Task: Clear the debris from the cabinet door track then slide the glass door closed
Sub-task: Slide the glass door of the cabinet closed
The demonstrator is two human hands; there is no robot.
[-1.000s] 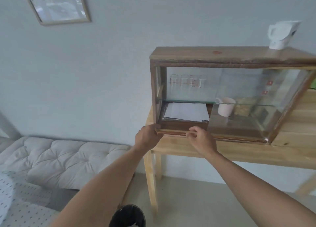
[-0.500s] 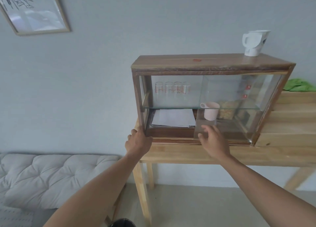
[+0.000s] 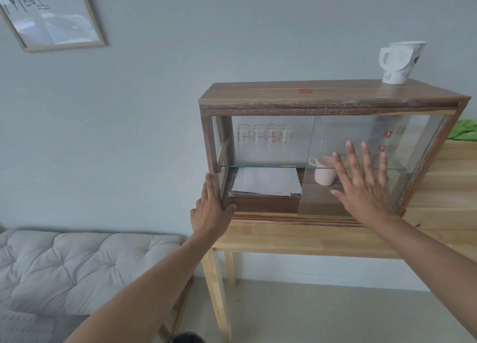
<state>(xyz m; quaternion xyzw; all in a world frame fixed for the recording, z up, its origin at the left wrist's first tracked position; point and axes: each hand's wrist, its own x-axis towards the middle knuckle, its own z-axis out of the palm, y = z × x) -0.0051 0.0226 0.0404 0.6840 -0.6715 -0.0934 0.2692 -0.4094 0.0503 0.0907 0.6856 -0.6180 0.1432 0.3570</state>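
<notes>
pale grey wall behind, with a light wooden table [image 3: 296, 239] carrying a dark wooden cabinet [image 3: 309, 94]. left hand [image 3: 210, 213] clasps the cabinet's lower left corner post, fingers up its outer side and thumb hooked round the front. right hand [image 3: 361, 185] is spread wide and flat, palm against the glass door [image 3: 361, 136], which covers the right half of the front; the door's left edge stands between the two hands, so the left half is open. just below both hands runs the door track [image 3: 284, 216] along the cabinet's front bottom edge. behind the right hand's fingers sits a pink mug [image 3: 324, 169]; between the hands lie white papers [image 3: 267, 181], and above them a row of glass beakers [image 3: 265, 137]. up above the right hand a white kettle [image 3: 398, 62] stands on the cabinet top.
</notes>
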